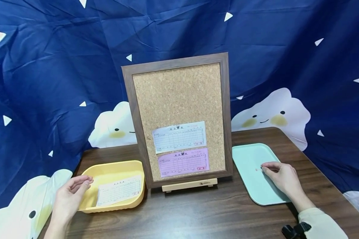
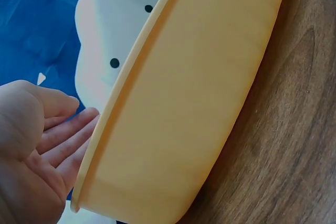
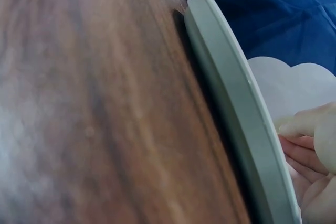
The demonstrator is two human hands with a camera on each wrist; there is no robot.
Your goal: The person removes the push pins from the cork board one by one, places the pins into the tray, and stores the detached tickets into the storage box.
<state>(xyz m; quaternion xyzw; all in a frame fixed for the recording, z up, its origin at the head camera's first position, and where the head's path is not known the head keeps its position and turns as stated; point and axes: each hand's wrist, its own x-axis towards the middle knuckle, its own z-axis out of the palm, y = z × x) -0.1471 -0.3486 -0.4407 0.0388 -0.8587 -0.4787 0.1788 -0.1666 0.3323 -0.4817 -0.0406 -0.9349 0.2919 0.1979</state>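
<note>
In the head view my left hand hovers at the left rim of a yellow basket, fingers loosely bent and holding nothing visible. A white printed form slip lies inside the basket. My right hand is over a mint-green tray, thumb and index fingertips close together near its surface. Tiny pale specks show beside those fingertips; whether anything is pinched I cannot tell. On the framed cork board, a pale blue slip is pinned above a purple slip. The tray's rim hides the right fingertips in the right wrist view.
The board leans on a small wooden stand mid-table, between basket and tray. Dark wood tabletop extends in front of it. A blue cloth with white clouds and triangles hangs behind. A black strap device sits at the right sleeve.
</note>
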